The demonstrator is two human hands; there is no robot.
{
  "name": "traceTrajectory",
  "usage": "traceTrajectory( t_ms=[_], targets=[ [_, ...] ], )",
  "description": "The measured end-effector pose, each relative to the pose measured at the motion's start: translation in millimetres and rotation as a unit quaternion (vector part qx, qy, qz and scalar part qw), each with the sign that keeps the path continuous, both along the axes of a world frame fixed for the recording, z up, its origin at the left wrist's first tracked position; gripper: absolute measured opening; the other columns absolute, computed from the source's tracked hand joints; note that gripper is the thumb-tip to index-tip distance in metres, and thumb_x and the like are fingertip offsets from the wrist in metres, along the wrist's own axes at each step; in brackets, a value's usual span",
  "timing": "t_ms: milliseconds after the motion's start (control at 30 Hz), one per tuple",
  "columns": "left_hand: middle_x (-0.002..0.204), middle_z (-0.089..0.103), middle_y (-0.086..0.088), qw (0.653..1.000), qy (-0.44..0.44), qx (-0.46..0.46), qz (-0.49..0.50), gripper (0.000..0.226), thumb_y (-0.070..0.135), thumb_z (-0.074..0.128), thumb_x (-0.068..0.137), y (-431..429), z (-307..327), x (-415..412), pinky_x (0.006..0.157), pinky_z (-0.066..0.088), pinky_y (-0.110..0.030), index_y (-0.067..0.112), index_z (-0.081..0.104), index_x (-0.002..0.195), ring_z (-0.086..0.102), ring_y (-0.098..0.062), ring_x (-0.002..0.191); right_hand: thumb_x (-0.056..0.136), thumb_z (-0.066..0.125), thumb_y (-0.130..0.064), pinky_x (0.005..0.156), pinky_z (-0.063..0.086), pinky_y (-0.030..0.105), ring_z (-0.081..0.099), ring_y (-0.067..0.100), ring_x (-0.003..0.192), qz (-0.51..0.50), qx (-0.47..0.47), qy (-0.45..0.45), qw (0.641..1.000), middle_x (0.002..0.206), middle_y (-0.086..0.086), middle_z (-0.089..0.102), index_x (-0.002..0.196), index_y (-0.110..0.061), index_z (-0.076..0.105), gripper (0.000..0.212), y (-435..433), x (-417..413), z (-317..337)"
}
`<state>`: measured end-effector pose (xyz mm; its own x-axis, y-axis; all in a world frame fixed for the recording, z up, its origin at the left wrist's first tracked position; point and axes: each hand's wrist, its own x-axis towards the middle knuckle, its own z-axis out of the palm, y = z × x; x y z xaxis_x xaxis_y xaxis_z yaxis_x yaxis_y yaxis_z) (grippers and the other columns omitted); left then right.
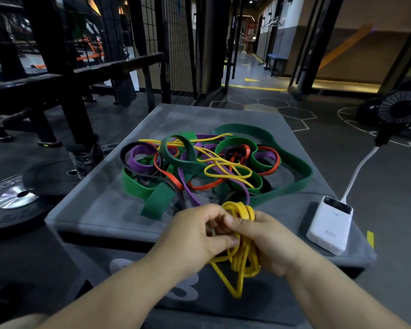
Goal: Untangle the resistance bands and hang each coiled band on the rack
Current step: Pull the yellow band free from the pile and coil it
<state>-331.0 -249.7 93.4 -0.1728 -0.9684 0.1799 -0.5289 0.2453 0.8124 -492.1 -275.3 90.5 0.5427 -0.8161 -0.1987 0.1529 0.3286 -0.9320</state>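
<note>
A tangle of resistance bands (pixel 214 162) in green, purple, red, black and yellow lies on a grey padded box (pixel 100 205). Over the box's near edge I hold a thin yellow band (pixel 243 255) wound into a coil, with one loop hanging down below it. My right hand (pixel 268 241) grips the coil, thumb across its top. My left hand (pixel 197 233) pinches strands of the same coil from the left. Another thin yellow band (pixel 223 162) lies across the top of the pile.
A white power bank (pixel 329 227) with a white cable sits on the box's right corner. A black fan (pixel 401 110) stands at the right. Weight plates (pixel 14 200) lie on the floor at the left, beside a black metal frame (pixel 64 79).
</note>
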Motion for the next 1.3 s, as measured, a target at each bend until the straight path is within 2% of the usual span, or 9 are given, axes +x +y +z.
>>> traceTrajectory(
  t_ms=[100,200,333,467,633,767,1000,1167,1300],
  targets=[
    [0.074,0.051,0.014,0.998,-0.025,-0.043,0.034,0.05,0.049,0.086,0.054,-5.5,-0.8,7.5,0.059,0.043,-0.023,0.033,0.046,0.079,0.046,-0.001,0.065,0.074,0.069,-0.018,0.054,0.053,0.03,0.058,0.021,0.055,0.005,0.005,0.01,1.0,0.062,0.01,0.057,0.073,-0.007,0.062,0.013,-0.7,-2.8,2.4],
    [0.116,0.048,0.021,0.999,0.002,0.032,-0.021,0.07,0.065,0.079,0.044,-15.2,-4.5,21.1,0.091,0.04,-0.02,0.047,0.041,0.1,0.044,0.01,0.108,0.071,0.073,-0.02,0.06,0.048,0.031,0.053,0.019,0.052,0.054,0.019,-0.003,0.998,0.059,0.009,0.052,0.062,-0.008,0.058,0.021,-0.1,-6.6,3.9],
    [0.147,0.034,0.018,0.983,0.038,0.121,-0.133,0.091,0.037,0.088,0.064,-20.1,-13.1,26.7,0.112,0.03,-0.025,0.055,0.028,0.131,0.026,0.006,0.139,0.069,0.08,-0.025,0.067,0.049,0.032,0.045,0.012,0.046,0.145,0.055,-0.071,0.985,0.056,0.002,0.048,0.063,-0.01,0.051,0.033,0.8,-8.5,0.6],
    [0.126,0.059,0.006,0.927,0.182,0.22,-0.243,0.072,-0.004,0.071,0.076,-17.0,-14.5,23.7,0.089,0.049,-0.023,0.026,0.042,0.135,0.057,-0.007,0.117,0.073,0.076,-0.027,0.064,0.05,0.028,0.047,0.006,0.044,0.23,0.085,-0.12,0.962,0.054,-0.006,0.051,0.066,-0.016,0.055,0.025,-0.2,-9.6,-2.1],
    [0.085,0.063,-0.009,0.943,0.222,0.204,-0.141,0.029,0.012,0.06,0.073,-18.3,-11.7,19.4,0.07,0.05,-0.022,0.002,0.066,0.1,0.06,-0.014,0.078,0.073,0.077,-0.02,0.069,0.053,0.029,0.051,0.007,0.049,0.262,0.092,-0.106,0.955,0.057,-0.004,0.053,0.073,-0.012,0.054,0.024,-4.4,-13.1,-5.4],
    [0.047,0.044,0.001,0.915,0.351,0.196,-0.032,0.017,0.007,0.06,0.081,-18.6,-4.0,16.5,0.054,0.046,-0.029,0.013,0.067,0.066,0.052,-0.016,0.045,0.055,0.081,-0.008,0.073,0.056,0.038,0.063,0.022,0.063,0.149,0.01,0.017,0.989,0.066,0.012,0.063,0.089,-0.003,0.059,0.041,-10.3,-17.5,-5.1],
    [0.051,0.051,-0.004,0.891,0.412,0.18,0.056,0.023,0.001,0.044,0.095,-20.4,-3.7,15.7,0.049,0.05,-0.029,0.007,0.056,0.076,0.045,-0.015,0.039,0.056,0.071,-0.02,0.062,0.047,0.027,0.057,0.021,0.066,-0.028,-0.145,0.234,0.961,0.07,0.011,0.06,0.075,-0.008,0.066,0.023,-18.5,-17.0,-6.6],
    [0.048,0.049,-0.004,0.9,0.383,0.199,0.059,0.021,0.005,0.049,0.096,-23.3,-8.6,21.7,0.062,0.051,-0.035,0.01,0.059,0.078,0.049,-0.015,0.041,0.061,0.066,-0.014,0.084,0.05,0.045,0.065,0.035,0.08,-0.11,-0.013,0.014,0.994,0.065,0.012,0.06,0.057,-0.009,0.064,0.007,-16.8,-13.3,-5.3],
    [0.06,0.061,-0.004,0.914,0.308,0.261,0.022,0.017,0.014,0.055,0.096,-25.3,-12.2,27.5,0.057,0.05,-0.025,0.01,0.058,0.08,0.059,-0.015,0.054,0.073,0.065,-0.011,0.065,0.06,0.04,0.056,0.02,0.049,-0.109,0.048,-0.14,0.983,0.059,0.005,0.05,0.07,-0.006,0.056,0.011,-13.4,-9.5,-1.9]
  ],
)
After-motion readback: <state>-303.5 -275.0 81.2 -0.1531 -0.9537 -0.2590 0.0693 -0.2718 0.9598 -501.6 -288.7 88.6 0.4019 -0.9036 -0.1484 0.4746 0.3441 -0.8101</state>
